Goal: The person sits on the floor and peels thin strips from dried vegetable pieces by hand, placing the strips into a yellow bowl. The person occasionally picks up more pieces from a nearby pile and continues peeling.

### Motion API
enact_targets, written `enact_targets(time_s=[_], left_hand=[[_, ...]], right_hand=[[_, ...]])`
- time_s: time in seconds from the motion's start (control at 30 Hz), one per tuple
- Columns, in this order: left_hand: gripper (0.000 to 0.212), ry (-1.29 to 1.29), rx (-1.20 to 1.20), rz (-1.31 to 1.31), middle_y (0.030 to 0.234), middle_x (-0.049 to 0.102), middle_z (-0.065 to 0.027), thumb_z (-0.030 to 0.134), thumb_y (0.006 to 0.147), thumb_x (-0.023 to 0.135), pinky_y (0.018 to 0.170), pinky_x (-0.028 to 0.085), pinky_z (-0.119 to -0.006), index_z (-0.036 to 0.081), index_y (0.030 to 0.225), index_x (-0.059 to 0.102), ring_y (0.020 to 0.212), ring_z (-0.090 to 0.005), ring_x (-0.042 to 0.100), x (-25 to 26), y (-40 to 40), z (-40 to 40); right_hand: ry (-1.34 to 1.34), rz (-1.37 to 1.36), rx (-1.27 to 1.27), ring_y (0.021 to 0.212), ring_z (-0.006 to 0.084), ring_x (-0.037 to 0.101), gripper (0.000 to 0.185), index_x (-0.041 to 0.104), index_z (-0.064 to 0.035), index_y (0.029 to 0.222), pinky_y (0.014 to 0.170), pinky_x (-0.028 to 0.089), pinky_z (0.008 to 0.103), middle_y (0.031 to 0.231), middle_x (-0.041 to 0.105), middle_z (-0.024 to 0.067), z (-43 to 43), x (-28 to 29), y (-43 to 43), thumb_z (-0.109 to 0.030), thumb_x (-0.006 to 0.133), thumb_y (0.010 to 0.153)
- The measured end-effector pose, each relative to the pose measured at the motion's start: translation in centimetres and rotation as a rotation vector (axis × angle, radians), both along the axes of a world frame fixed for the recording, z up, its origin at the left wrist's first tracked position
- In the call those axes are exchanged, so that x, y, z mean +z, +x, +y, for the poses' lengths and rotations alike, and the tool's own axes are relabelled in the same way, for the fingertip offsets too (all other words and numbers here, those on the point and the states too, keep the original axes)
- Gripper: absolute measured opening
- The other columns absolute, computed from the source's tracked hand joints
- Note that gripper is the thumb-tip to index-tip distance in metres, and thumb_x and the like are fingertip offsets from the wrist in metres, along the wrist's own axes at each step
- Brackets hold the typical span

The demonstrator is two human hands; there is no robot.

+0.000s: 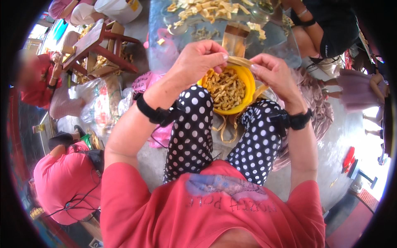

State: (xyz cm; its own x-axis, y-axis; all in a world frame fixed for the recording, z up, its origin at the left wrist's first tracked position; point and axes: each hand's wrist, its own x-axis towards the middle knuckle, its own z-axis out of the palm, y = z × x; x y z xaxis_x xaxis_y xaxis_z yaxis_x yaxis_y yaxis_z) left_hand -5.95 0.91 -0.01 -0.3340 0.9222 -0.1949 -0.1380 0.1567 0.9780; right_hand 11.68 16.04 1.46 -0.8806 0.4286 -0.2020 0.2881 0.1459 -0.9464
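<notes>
My left hand (203,59) pinches one end of a flat tan strip (239,61), perhaps a dried leaf or a ribbon. The other end is pinched between the thumb and fingers of my right hand (273,73), so the strip spans the gap between them. Directly beneath is a yellow tub (250,83) between my knees, filled with many small folded tan pieces (227,91). A longer tan strip (260,92) lies along the tub's right side below my right hand. Looped strips (231,136) hang under the tub toward the floor.
Ahead stands a table with a clear cover (156,23), bearing a pile of tan pieces (211,9) and a box-like block (236,35). A wooden bench (83,43) and a plastic bag (99,99) are at left. Other people sit close by on both sides.
</notes>
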Motion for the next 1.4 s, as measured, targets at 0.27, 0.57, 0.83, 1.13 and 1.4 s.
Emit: enact_targets(time_s=[0.27, 0.57, 0.83, 1.13, 1.4], left_hand=[[0.017, -0.086, 0.030, 0.146, 0.087, 0.066, -0.0050, 0.015, 0.090, 0.060, 0.066, 0.046, -0.021, 0.000, 0.099, 0.062, 0.068, -0.0091, 0.058, -2.1, -2.5, 3.1], [0.015, -0.160, 0.131, 0.268, 0.077, 0.066, -0.0015, 0.016, 0.085, 0.066, 0.057, 0.047, -0.021, 0.002, 0.091, 0.067, 0.060, -0.0074, 0.057, -2.7, -3.2, 4.6], [0.024, -0.150, 0.109, -0.073, 0.095, 0.065, -0.0048, 0.014, 0.093, 0.056, 0.067, 0.048, -0.020, 0.000, 0.111, 0.062, 0.068, -0.0080, 0.057, -2.5, -3.9, 1.9], [0.033, -0.045, -0.082, -0.274, 0.106, 0.063, -0.0100, 0.005, 0.094, 0.051, 0.081, 0.053, -0.026, -0.003, 0.126, 0.051, 0.086, -0.0144, 0.064, -0.3, 0.4, -1.5], [0.014, 0.022, 0.057, -0.194, 0.076, 0.064, -0.0053, 0.011, 0.087, 0.064, 0.059, 0.051, -0.021, -0.002, 0.092, 0.062, 0.063, -0.0100, 0.060, 0.4, 2.7, -2.7]], right_hand=[[-0.065, 0.052, -0.115, 0.068, 0.0041, 0.051, 0.015, 0.062, 0.0014, 0.092, 0.060, 0.042, 0.0189, 0.077, 0.060, -0.0017, 2.7, -3.5, -2.4, -0.012, 0.062, 0.086], [0.005, 0.098, -0.183, 0.062, 0.0047, 0.051, 0.013, 0.062, 0.0000, 0.086, 0.055, 0.042, 0.0195, 0.073, 0.060, -0.0015, 3.8, -5.5, -4.0, -0.012, 0.064, 0.086], [-0.031, 0.070, -0.330, 0.060, 0.0040, 0.049, 0.013, 0.060, -0.0014, 0.085, 0.054, 0.039, 0.0188, 0.068, 0.055, -0.0042, 3.9, -5.0, -1.3, -0.013, 0.064, 0.087], [-0.013, 0.242, -0.102, 0.079, 0.0047, 0.055, 0.024, 0.060, -0.0015, 0.098, 0.070, 0.045, 0.0187, 0.084, 0.059, -0.0018, -3.6, -1.2, -0.4, -0.014, 0.073, 0.081], [-0.225, 0.267, -0.117, 0.077, 0.0055, 0.056, 0.014, 0.060, 0.0009, 0.097, 0.069, 0.047, 0.0200, 0.086, 0.062, 0.0000, -5.8, -0.9, 0.8, -0.007, 0.065, 0.086]])
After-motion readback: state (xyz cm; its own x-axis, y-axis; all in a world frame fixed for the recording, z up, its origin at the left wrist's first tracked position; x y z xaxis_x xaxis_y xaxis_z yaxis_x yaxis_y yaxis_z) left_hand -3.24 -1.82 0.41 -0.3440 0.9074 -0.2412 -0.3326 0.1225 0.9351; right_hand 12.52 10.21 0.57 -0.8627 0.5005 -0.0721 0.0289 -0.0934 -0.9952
